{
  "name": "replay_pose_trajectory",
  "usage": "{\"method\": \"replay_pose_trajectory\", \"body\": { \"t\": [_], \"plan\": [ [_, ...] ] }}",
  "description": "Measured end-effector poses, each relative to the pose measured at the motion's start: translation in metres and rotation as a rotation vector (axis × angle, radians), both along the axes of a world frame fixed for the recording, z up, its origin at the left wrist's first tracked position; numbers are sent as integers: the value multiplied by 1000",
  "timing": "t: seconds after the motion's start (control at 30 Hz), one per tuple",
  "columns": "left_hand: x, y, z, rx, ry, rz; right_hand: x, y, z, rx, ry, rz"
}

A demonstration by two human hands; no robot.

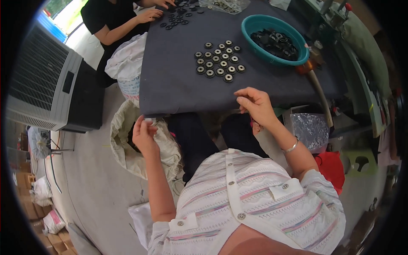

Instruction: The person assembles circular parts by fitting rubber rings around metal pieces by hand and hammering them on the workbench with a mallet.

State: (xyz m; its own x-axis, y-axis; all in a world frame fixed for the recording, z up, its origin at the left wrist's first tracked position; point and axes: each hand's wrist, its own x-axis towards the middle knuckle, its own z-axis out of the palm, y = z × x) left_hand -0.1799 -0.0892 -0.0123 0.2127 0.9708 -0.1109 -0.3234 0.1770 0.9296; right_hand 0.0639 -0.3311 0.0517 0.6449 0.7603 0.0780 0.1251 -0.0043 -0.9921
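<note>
My left hand [145, 137] is at the table's near left corner, above an open cloth sack [163, 148]. Its fingers are loosely bent and apart, and I see nothing held in them. By the near edge of the dark table, my right hand [258, 107] hovers with thumb and forefinger apart, gripping nothing visible. Beyond it, several small round black wheels with silver ring centres [224, 64] lie grouped on the tabletop. A teal basin [301, 59] holding many black round parts [274, 42] stands to their right.
A hammer [316, 85] lies at the table's right, beside green machinery [361, 72]. Across the far left corner, a person's hand [149, 16] rests near loose black parts [176, 18]. A clear bag of parts [227, 5] sits at the back. A large air cooler [46, 80] stands left.
</note>
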Motion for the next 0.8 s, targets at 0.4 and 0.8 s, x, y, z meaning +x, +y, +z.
{"method": "replay_pose_trajectory", "body": {
  "t": [0.4,0.8],
  "plan": [
    [192,-27,24,1225,533,-335,155,0,46,-130,-1087,-489],
    [193,-42,18,1364,819,-307,225,2,43,-1036,-1031,-121]
  ]
}}
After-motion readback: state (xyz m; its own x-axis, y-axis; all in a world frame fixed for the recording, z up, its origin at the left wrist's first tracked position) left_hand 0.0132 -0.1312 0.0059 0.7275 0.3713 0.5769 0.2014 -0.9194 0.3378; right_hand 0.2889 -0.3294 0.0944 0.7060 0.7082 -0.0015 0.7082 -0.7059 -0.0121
